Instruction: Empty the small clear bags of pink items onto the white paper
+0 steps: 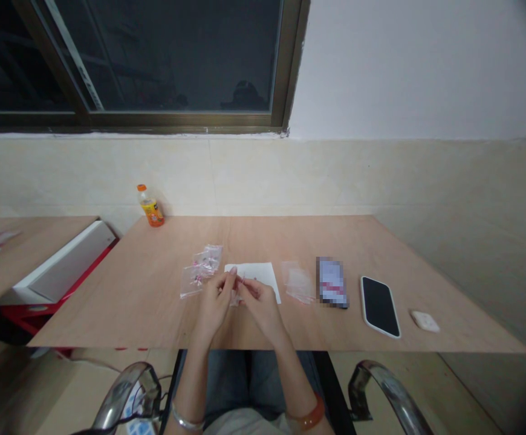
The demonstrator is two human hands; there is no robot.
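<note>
My left hand [216,297] and my right hand [262,303] meet over the near edge of a white sheet of paper [267,277]. Both are closed in a pinch, fingertips close together. Between them shows a bit of a small clear plastic bag [234,298] with a pinkish tint; the fingers cover most of it. A few tiny dark specks lie on the paper. Left of my hands is a loose pile of clear bags [205,263] with small pink and red pieces inside. To the right lie flat, clear plastic bags [298,284].
On the right of the wooden table [163,320] lie a blurred-out phone [332,283], a white-edged phone [379,307] and a small white case [425,321]. An orange drink bottle [153,211] stands at the back left. Metal armrests [129,386] flank my lap.
</note>
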